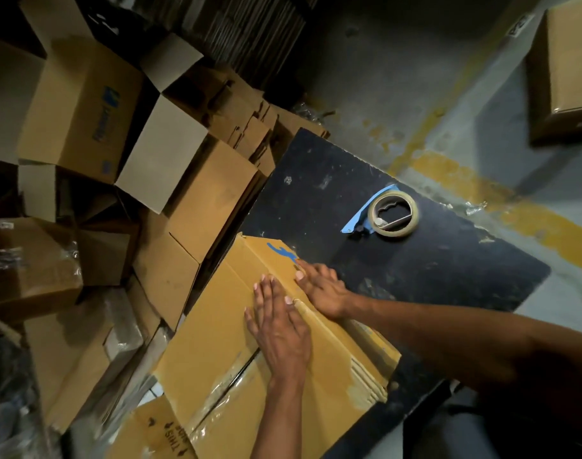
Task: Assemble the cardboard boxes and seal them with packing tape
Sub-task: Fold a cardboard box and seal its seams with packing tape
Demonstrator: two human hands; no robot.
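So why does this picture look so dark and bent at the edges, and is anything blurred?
Head view: dim light, with the top left corner and the black board nearly lost in shadow; the wide lens bends the floor's yellow line; the right forearm near the lens is smeared; clear tape on the box shows mild glare.

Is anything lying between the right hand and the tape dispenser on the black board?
Nothing visible. The right hand presses on the cardboard box beside the left hand; the tape dispenser lies flat further out, apart from the box, with only bare black board between them.
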